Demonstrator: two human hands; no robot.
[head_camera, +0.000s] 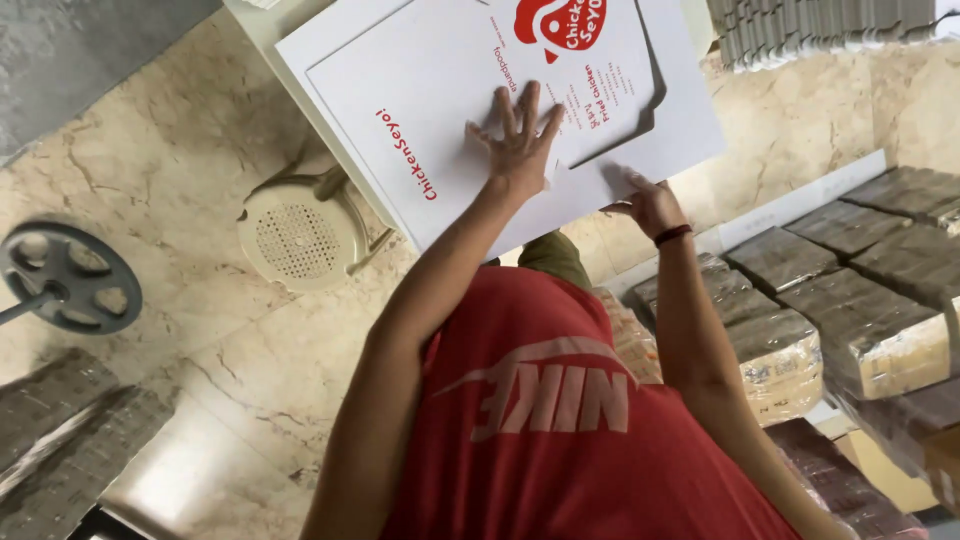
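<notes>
A large flat white cardboard sheet (420, 90) with red printing lies on a white table top ahead of me. A smaller printed white sheet (590, 70) lies on top of it. My left hand (518, 140) presses flat on the sheets with its fingers spread and holds nothing. My right hand (652, 205), with a dark band on its wrist, grips the near edge of the large sheet. My red shirt (570, 420) fills the lower middle of the view.
A beige plastic stool (300, 238) stands on the marble floor under the table edge. Wrapped bundles of brown flat material (870, 330) are stacked at the right. A grey round wheel-like stand (65, 275) sits at the left. Folded white sheets (820, 30) are piled at the top right.
</notes>
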